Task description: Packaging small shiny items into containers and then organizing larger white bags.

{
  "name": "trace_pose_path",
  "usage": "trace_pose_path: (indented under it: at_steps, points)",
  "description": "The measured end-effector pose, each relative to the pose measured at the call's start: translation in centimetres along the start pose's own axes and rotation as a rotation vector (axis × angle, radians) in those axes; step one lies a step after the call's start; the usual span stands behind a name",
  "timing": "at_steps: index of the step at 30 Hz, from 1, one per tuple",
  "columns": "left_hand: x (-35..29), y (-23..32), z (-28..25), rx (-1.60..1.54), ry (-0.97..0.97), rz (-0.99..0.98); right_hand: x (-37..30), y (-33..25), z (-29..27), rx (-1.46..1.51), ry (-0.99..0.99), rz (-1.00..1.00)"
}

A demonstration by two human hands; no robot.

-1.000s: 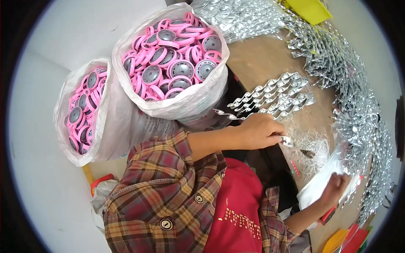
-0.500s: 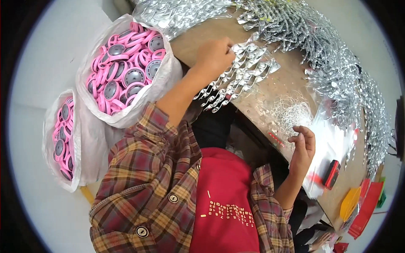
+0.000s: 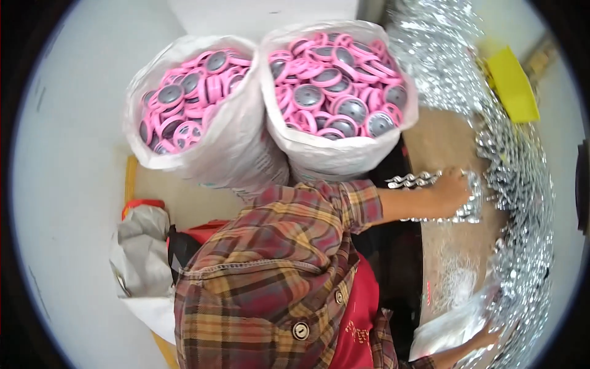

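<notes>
A small group of silver twisted foil strips (image 3: 413,180) lies across the table's near edge. Over it is my left hand (image 3: 452,193), fingers curled down onto the strips; the fingertips are mostly hidden. My right hand (image 3: 488,336) reaches over the table at the lower right, fingers stretched toward the long heap of silver twisted strips (image 3: 522,246). Beside that hand lie clear plastic bags (image 3: 447,327). Between my two hands sits a tangle of thin white string (image 3: 456,286).
Two white sacks (image 3: 344,157) full of pink-and-grey toy wheels (image 3: 352,109) stand left of the table (image 3: 439,138). A yellow bin (image 3: 513,83) is at the far right. Grey-white bags (image 3: 141,243) lie at the left. A small red strip (image 3: 428,294) rests near the table edge.
The view has swung left, bringing both sacks fully into sight. My left hand has come down over the foil strips. My right hand has moved from above the string to the silver heap.
</notes>
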State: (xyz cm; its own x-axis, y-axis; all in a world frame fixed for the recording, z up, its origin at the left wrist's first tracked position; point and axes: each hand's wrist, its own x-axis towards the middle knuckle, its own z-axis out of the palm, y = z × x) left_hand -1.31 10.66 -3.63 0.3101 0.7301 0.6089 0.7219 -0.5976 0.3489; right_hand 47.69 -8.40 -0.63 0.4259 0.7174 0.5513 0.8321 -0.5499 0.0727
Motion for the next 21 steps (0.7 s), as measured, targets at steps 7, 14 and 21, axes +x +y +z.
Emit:
trace_pose_path:
  at_steps: [7, 14, 21]
  points:
    - [-1.4, 1.5, -1.7, -0.146, 0.109, 0.136, 1.9, 9.1, 9.3, 0.161, -0.093, -0.020]
    - [-3.6, 3.1, -1.5, -0.372, -0.007, 0.115, -4.2, -17.8, -2.6, 0.370, 0.037, -0.210]
    - [-4.8, 4.7, -1.7, -0.432, 0.019, 0.183, -9.7, -30.0, -11.7, 0.792, 0.014, -0.113]
